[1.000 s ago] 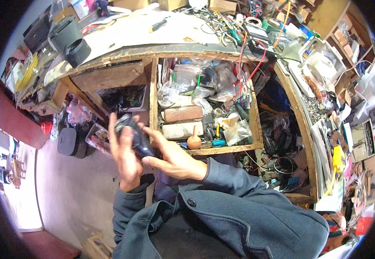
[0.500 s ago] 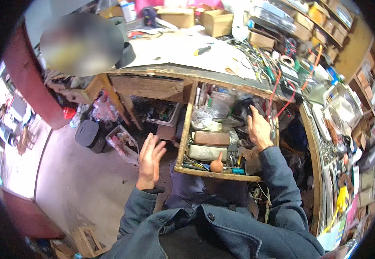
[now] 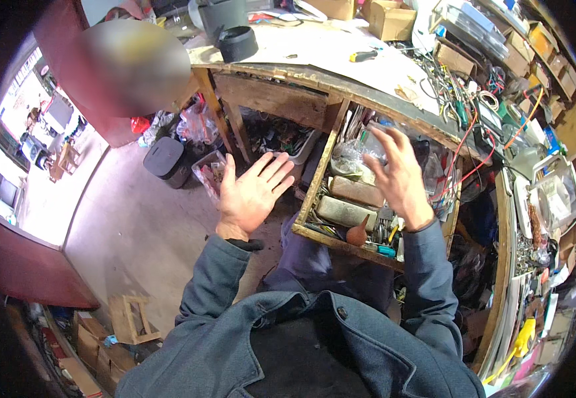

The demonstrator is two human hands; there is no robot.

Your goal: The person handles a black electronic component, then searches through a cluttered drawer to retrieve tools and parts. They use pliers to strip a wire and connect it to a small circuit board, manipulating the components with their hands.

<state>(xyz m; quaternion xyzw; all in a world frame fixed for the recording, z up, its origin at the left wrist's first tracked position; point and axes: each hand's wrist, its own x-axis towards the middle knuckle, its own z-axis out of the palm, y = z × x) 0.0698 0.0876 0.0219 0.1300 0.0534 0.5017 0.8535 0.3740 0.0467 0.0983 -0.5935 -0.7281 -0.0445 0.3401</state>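
My left hand (image 3: 253, 196) is raised over the floor to the left of an open wooden drawer (image 3: 331, 244). Its palm is turned up, its fingers are spread, and nothing is in it. Above the drawer's right half hovers my right hand (image 3: 402, 179), empty, with bent fingers held apart. Inside the drawer lie a brown oblong block (image 3: 356, 191), a pale grey case (image 3: 345, 213) and clear plastic bags (image 3: 347, 156). A brown rubber bulb blower (image 3: 356, 235) rests at the front edge, beside a teal item (image 3: 386, 251). My right hand and sleeve hide some of the contents.
A workbench (image 3: 321, 46) carries a yellow-and-black handled tool (image 3: 363, 57), a black cylinder (image 3: 237, 44) and tangled tools. Red leads (image 3: 465, 151) hang by the drawer's right side. A dark bin (image 3: 164, 163) and a tray of odds and ends (image 3: 208, 174) stand on the floor.
The view has shifted, so the bench and drawer appear farther right. My left hand has turned its palm up and spread its fingers. My right hand's fingers have spread above the drawer.
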